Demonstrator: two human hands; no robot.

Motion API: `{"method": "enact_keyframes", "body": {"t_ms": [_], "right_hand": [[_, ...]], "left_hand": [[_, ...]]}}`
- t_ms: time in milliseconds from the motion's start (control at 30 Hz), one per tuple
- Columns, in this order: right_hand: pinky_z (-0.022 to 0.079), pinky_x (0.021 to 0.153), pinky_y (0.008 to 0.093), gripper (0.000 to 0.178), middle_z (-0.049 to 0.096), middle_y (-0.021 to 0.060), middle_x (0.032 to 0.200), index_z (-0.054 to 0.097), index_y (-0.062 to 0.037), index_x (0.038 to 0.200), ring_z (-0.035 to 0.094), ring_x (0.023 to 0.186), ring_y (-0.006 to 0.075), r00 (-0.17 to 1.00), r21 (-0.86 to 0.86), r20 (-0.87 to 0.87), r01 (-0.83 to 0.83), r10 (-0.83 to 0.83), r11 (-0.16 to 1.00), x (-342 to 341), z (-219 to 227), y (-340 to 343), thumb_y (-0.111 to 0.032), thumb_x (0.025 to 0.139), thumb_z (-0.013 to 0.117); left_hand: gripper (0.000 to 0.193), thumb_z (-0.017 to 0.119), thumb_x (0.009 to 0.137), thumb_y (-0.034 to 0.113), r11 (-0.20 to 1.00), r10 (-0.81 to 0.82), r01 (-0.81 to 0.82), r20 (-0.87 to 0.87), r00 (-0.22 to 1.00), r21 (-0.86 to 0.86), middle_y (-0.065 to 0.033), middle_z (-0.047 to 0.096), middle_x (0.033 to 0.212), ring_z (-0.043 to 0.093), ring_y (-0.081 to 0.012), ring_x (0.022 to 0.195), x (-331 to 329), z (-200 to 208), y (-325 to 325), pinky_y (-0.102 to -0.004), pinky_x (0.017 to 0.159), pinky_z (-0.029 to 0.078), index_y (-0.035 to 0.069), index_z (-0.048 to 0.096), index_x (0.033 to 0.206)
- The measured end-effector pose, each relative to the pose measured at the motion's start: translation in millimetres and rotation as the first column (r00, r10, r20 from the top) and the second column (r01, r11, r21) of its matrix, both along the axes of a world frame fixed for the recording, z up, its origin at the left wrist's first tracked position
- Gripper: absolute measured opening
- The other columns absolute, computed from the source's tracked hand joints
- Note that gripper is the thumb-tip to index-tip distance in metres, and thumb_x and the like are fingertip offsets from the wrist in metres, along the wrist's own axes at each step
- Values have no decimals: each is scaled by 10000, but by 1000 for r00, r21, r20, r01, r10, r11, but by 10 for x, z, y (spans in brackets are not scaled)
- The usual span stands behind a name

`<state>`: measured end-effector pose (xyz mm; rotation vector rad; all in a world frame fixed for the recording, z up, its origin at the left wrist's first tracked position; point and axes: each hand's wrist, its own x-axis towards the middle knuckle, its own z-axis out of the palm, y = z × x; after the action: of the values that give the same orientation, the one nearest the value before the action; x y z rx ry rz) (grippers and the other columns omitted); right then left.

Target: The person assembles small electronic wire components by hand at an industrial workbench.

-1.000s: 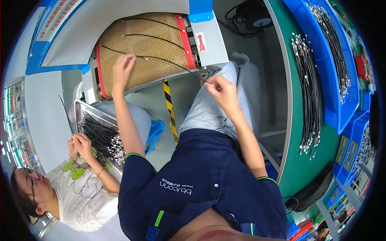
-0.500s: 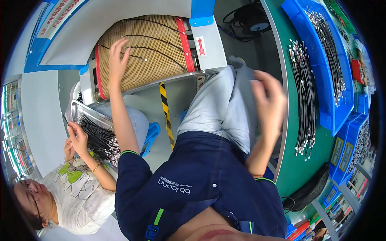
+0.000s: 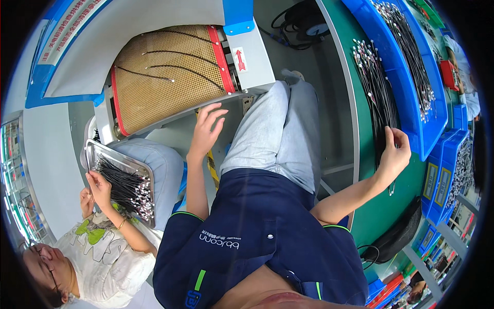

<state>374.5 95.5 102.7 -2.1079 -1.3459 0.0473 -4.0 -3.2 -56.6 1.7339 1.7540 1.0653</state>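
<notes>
My right hand (image 3: 394, 153) is at the bundle of black cables (image 3: 377, 98) on the green table, its thumb and finger pinched on the cables near the bundle's lower part. Exactly how many it grips is hidden. White connectors tip the cable ends. My left hand (image 3: 207, 131) hangs in front of the machine's near edge, empty, with its fingers apart. Past it, several single black cables (image 3: 188, 55) lie spaced out on the brown mesh conveyor belt (image 3: 139, 98), which has red edges and runs under a white and blue hood.
A co-worker at the left holds both hands (image 3: 98, 191) over a metal tray (image 3: 150, 177) of black cables on their lap. Blue bins (image 3: 423, 141) with more cables line the green table (image 3: 368, 213). A black bag (image 3: 399, 237) lies near its closer end.
My left hand has come back from over the belt toward me. My right hand has moved right, from above my lap to the cable bundle. The view has shifted slightly.
</notes>
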Motion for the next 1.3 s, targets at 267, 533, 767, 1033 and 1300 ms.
{"method": "enact_keyframes", "body": {"t_ms": [267, 533, 767, 1033, 1300], "right_hand": [[439, 562, 197, 79, 668, 37, 784, 685, 4, 852, 561, 664, 74, 993, 574, -121, 85, -19, 814, -172, 227, -106, -33, 784, 700], [472, 599, 261, 176, 619, 87, 808, 678, -30, 905, 607, 704, 185, 495, 36, -212, -858, 843, 513, -915, -315, -346, 16, 735, 687], [482, 593, 279, 130, 625, 89, 771, 664, -18, 857, 615, 667, 195, 452, -10, -364, -876, 814, 482, -933, -575, -216, 1, 731, 692], [490, 589, 310, 112, 636, 72, 766, 670, -46, 821, 617, 666, 219, 261, 75, -334, -950, 906, 302, -1287, -866, -258, -44, 714, 703], [477, 604, 308, 127, 630, 53, 763, 680, -47, 839, 597, 695, 199, 198, 166, -360, -948, 912, 272, -1201, -909, -231, -34, 714, 698]], "left_hand": [[257, 597, 830, 68, 999, -3, 4, 23, 1000, -34, -97, 515, 1194, 475, -278, 1127, 87, 71, -26, -359, 960, 376, 75, 596, 1087], [435, 554, 865, 98, 993, -2, 2, -6, 1000, 115, -161, 367, 1344, 333, -325, 1260, 237, 315, 50, -391, 1053, 276, 18, 426, 1273], [98, 553, 872, 97, 984, -124, 119, -24, 992, -136, -106, 535, 816, 573, -295, 742, 241, 296, -61, -357, 631, 458, 40, 590, 944], [116, 609, 832, 123, 960, -272, 267, -48, 961, -88, -107, 517, 765, 538, -279, 689, 592, 486, 43, -368, 607, 447, 36, 600, 909], [169, 560, 862, 68, 910, -105, 262, 430, 897, -323, -105, 650, 820, 653, -176, 727, 585, 553, 59, -268, 666, 502, -19, 633, 988]]}}
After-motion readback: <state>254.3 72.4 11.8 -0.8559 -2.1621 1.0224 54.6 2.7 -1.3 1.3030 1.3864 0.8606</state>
